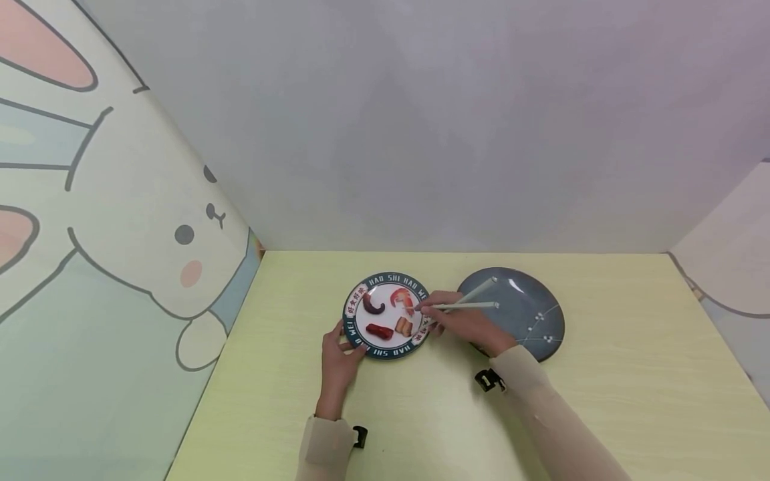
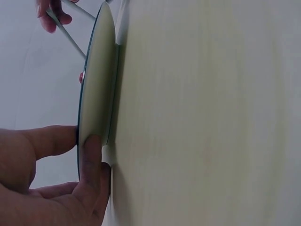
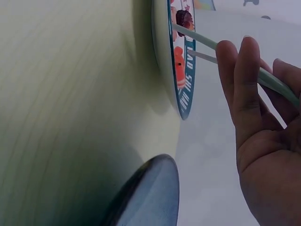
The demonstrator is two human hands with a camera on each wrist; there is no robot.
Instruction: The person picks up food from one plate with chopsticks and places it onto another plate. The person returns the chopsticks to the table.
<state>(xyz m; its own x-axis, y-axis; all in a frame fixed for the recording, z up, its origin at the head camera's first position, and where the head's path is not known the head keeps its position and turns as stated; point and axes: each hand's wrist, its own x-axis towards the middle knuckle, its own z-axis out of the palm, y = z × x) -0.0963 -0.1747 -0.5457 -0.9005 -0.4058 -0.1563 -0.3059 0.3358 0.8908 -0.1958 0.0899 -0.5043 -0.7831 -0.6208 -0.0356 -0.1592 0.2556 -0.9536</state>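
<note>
A round white plate with a dark teal lettered rim carries several small food pieces. Among them are a shrimp, a dark curved piece, a glossy red piece and a light brown chunk. At the plate's near left rim, my left hand pinches the edge, with fingers above and below it in the left wrist view. My right hand holds a pair of pale green chopsticks. Their tips reach over the plate's right side, near the shrimp and the brown chunk; whether they touch food I cannot tell.
A larger blue-grey plate with a white blossom pattern lies to the right, partly under my right hand and forearm. Both plates are on a pale yellow wooden table. A grey wall rises behind its far edge, and a rabbit-patterned wall stands at left.
</note>
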